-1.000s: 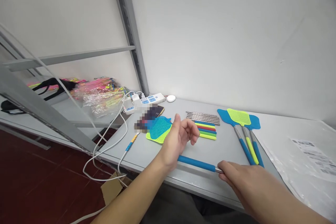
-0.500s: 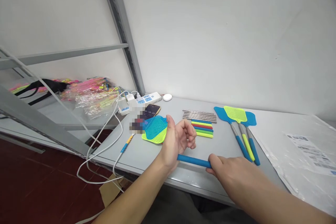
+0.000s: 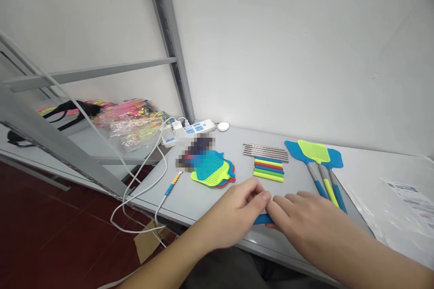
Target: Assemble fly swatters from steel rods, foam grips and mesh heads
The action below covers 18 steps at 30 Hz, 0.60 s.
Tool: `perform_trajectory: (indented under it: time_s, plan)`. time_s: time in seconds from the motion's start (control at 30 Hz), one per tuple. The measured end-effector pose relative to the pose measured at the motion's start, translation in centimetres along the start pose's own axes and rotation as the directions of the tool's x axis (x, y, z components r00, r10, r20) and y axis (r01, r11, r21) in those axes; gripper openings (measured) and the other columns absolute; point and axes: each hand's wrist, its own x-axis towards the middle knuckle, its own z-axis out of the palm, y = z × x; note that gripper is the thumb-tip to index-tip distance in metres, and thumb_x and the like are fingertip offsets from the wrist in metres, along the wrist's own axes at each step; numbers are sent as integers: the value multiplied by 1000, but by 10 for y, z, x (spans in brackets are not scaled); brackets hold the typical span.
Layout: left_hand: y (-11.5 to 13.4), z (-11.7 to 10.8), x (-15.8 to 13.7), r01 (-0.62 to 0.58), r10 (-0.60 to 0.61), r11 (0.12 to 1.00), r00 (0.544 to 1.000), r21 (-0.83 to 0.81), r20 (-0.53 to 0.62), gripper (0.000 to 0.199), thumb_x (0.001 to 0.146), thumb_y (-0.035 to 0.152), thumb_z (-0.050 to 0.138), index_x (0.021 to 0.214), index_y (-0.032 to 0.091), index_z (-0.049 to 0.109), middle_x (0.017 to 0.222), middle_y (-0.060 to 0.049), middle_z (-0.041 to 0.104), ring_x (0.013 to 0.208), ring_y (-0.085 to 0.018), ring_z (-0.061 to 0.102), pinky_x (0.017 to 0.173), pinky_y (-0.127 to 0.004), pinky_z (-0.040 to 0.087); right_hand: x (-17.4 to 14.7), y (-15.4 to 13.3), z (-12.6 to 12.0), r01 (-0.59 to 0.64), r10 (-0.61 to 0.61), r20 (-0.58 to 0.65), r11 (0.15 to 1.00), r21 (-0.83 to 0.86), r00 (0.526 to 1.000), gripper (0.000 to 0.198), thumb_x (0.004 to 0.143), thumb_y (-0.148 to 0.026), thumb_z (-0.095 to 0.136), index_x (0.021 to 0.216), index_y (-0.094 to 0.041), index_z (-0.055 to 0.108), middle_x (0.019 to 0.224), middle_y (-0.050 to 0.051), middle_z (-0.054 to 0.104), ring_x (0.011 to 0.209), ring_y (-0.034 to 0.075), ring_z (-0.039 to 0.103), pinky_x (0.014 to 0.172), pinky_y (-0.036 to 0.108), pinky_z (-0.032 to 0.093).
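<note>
Just over the front of the table, a blue handle [image 3: 262, 219] lies mostly hidden between my two hands. My right hand [image 3: 301, 216] is closed round its right part, knuckles up. Against it, my left hand [image 3: 242, 210] is curled in, its thumb touching the right fingers, and the handle runs under its palm. Behind the hands lie several coloured handle tubes [image 3: 269, 169] in a row and several thin metal rods [image 3: 266, 151]. To their left is a pile of fly swatter heads [image 3: 212, 172], yellow-green and blue on top, red below.
Three assembled fly swatters [image 3: 317, 162] lie at the right beside a white plastic bag [image 3: 396, 203]. A power strip [image 3: 200, 127], a round white object [image 3: 223, 127] and loose white cables [image 3: 139, 203] are at the left. Wrapped colourful goods [image 3: 132, 122] fill a shelf behind a metal post [image 3: 169, 45].
My left hand has moved right and curled its fingers, meeting my right hand and covering most of the blue handle. The swatter heads show more fully. The view has shifted slightly left.
</note>
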Motion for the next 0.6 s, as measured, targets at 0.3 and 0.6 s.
perform_trajectory:
  time_s: [0.3, 0.6]
  plan:
    - [-48, -28, -55, 96, -69, 989, 974, 115, -215, 44, 100, 53, 33, 73, 21, 44, 62, 4, 44, 59, -13, 40, 56, -26, 29, 77, 25, 9, 53, -20, -95, 929, 366, 995, 41, 93, -51, 54, 118, -18, 56, 111, 13, 62, 103, 28, 56, 86, 42, 45]
    - [-91, -47, -58, 47, -202, 942, 871, -333, -448, 51, 98, 59, 32, 64, 21, 37, 54, 6, 35, 49, -9, 30, 48, -24, 24, 180, 71, 110, -445, 280, 348, 489, 750, 894, 45, 91, -54, 49, 97, -15, 71, 100, 13, 71, 90, 27, 63, 77, 36, 47]
